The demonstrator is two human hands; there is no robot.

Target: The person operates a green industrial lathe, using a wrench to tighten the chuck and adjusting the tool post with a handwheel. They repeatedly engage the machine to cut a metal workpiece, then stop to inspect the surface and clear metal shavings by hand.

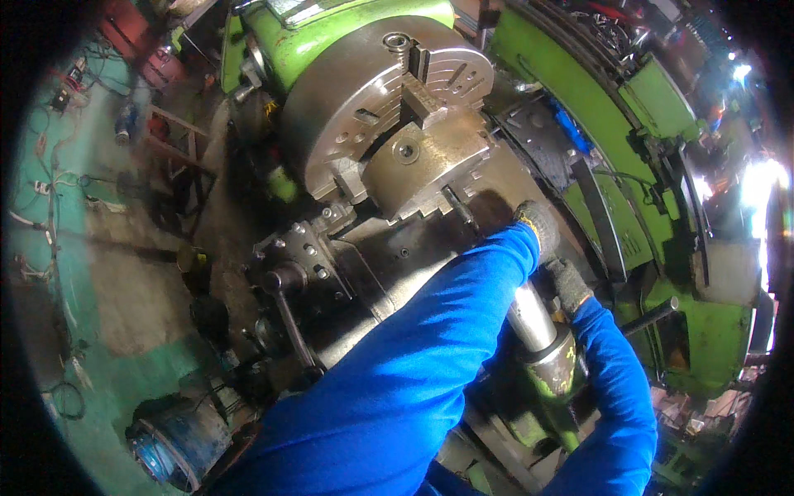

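Observation:
My left hand (539, 228), in a grey knitted glove with a yellow-edged cuff, is curled just past the end of the tailstock quill (531, 318). My right hand (569, 285), gloved alike, is bent close beside the quill's upper end. Whatever lies between the two hands is hidden by the gloves and my left sleeve. The bright steel quill juts from the green tailstock (552, 376). Beyond my hands, a large lathe chuck (331, 107) grips a smaller stepped-jaw chuck (426, 157) in its jaws. A chuck key-like rod (461, 207) sticks out below it.
Left of my left arm sits a bolted tool post (302, 256) with a long clamp handle (294, 318). The green headstock (347, 33) is at the back and a green machine panel (612, 215) at right. A blue-lined bucket (178, 442) stands on the green floor (107, 388).

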